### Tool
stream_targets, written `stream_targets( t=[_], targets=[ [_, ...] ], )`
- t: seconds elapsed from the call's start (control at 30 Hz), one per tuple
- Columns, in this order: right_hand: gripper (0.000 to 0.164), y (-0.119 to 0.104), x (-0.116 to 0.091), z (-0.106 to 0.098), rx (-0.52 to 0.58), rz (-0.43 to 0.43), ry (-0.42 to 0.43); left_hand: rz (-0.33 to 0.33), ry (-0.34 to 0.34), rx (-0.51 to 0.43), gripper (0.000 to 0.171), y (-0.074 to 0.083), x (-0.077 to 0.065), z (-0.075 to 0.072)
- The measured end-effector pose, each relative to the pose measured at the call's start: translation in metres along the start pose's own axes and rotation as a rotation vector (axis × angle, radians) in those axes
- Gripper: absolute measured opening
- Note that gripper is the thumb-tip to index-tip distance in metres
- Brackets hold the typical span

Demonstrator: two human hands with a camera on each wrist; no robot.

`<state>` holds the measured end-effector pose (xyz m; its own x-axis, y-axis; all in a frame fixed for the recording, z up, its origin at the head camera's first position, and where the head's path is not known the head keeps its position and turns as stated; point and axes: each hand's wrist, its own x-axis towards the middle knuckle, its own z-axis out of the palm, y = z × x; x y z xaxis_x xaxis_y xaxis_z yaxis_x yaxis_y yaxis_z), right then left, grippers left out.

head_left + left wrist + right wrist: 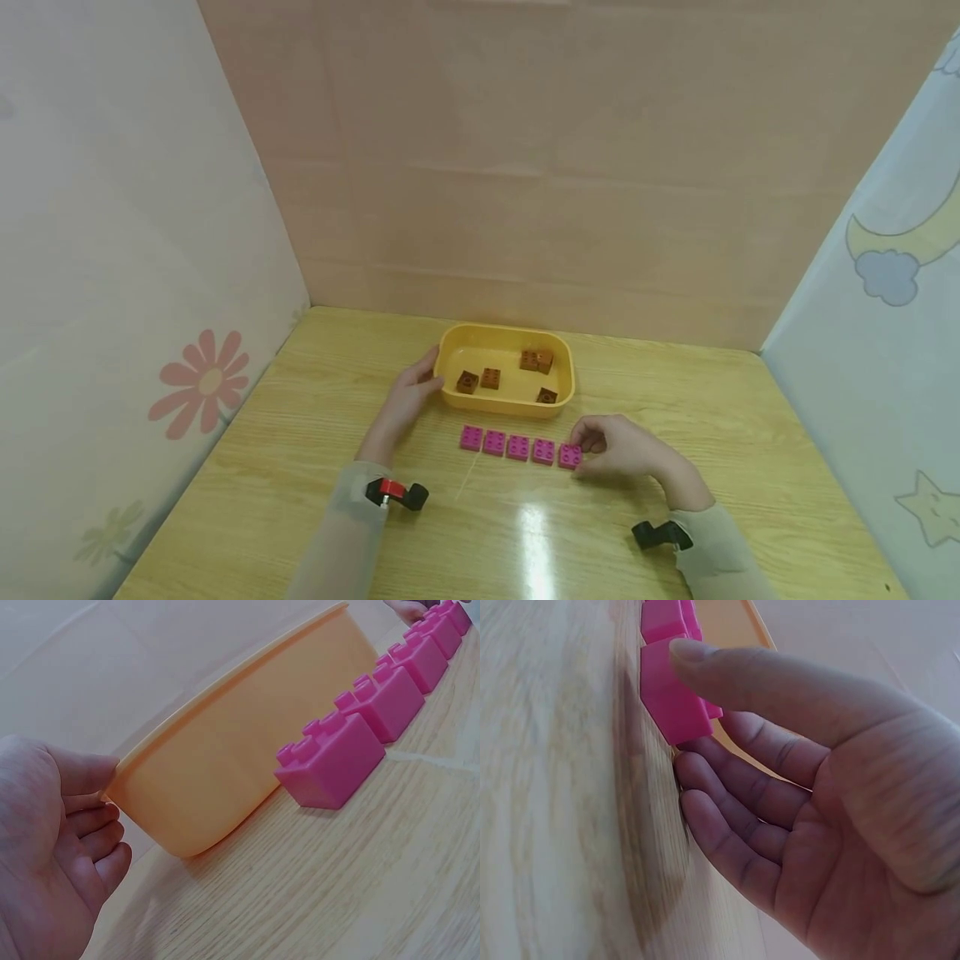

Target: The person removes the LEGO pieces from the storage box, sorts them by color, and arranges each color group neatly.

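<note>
On the wooden table a row of several pink toy building blocks [517,447] runs left to right in front of a yellow plastic tub [504,408]. My right hand [618,447] pinches the rightmost pink block [676,697] between thumb and fingers; the thumb lies against its near side in the right wrist view. At the tub's left end, my left hand [411,398] grips the rim, with thumb and fingers on either side of the edge. The leftmost pink block [330,761] stands studs up close to the tub in the left wrist view.
Inside the tub lie several brown blocks, one pair [536,360] at the back right and another brown block [547,396] at the front right. A brown paper wall [525,208] rises behind the table, with patterned cloth sides [150,250] left and right.
</note>
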<state>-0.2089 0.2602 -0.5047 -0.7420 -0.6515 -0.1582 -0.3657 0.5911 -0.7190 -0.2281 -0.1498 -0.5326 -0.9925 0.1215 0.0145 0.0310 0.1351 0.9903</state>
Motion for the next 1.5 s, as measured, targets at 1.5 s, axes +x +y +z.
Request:
stream_targets(
  t=[1.5],
  targets=[
    [0.034,-0.034,0.034,-0.042,0.162,-0.068,0.142,0.012,-0.017,-0.016,0.064,-0.005,0.002,-0.001]
  ],
)
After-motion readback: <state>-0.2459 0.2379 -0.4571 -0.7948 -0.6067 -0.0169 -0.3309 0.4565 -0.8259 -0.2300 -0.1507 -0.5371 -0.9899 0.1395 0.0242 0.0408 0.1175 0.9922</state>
